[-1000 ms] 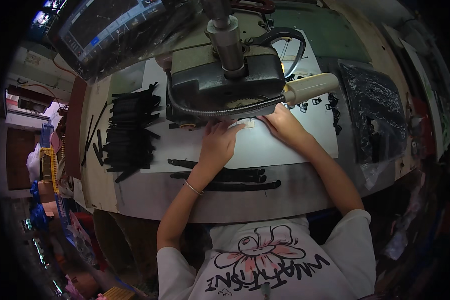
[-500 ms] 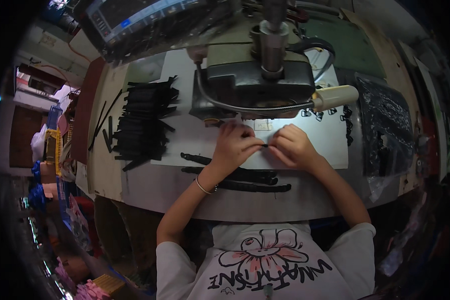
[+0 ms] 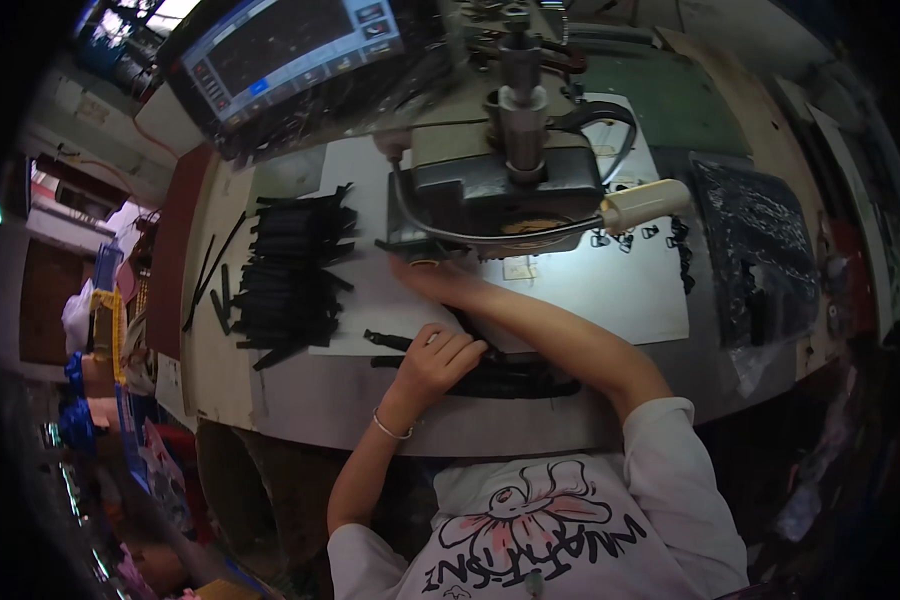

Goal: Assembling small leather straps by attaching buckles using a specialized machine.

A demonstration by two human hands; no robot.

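My left hand (image 3: 435, 368) is closed in a fist near the table's front edge. A black fabric strap (image 3: 477, 328) comes out of its finger side. Beneath and beside that hand lie several finished-looking black straps (image 3: 515, 382); the end of one (image 3: 382, 340) points out to the left. My right arm crosses in front of the sewing machine (image 3: 500, 190), and my right hand (image 3: 415, 278) is at the left of the machine head. It is smeared by motion and its fingertips are hidden, so what it holds does not show.
A thick pile of black strips (image 3: 295, 270) lies to the left, with a few loose strips (image 3: 215, 275) beyond it. Small black buckles (image 3: 625, 240) lie on the white sheet (image 3: 630, 305). To the right is a clear plastic bag (image 3: 760, 250). A screen (image 3: 300, 60) stands at the back left.
My hands have parted from their pinch in front of the machine. The left has come down toward the straps and closed; the right has swung across leftward. The view has shifted slightly.
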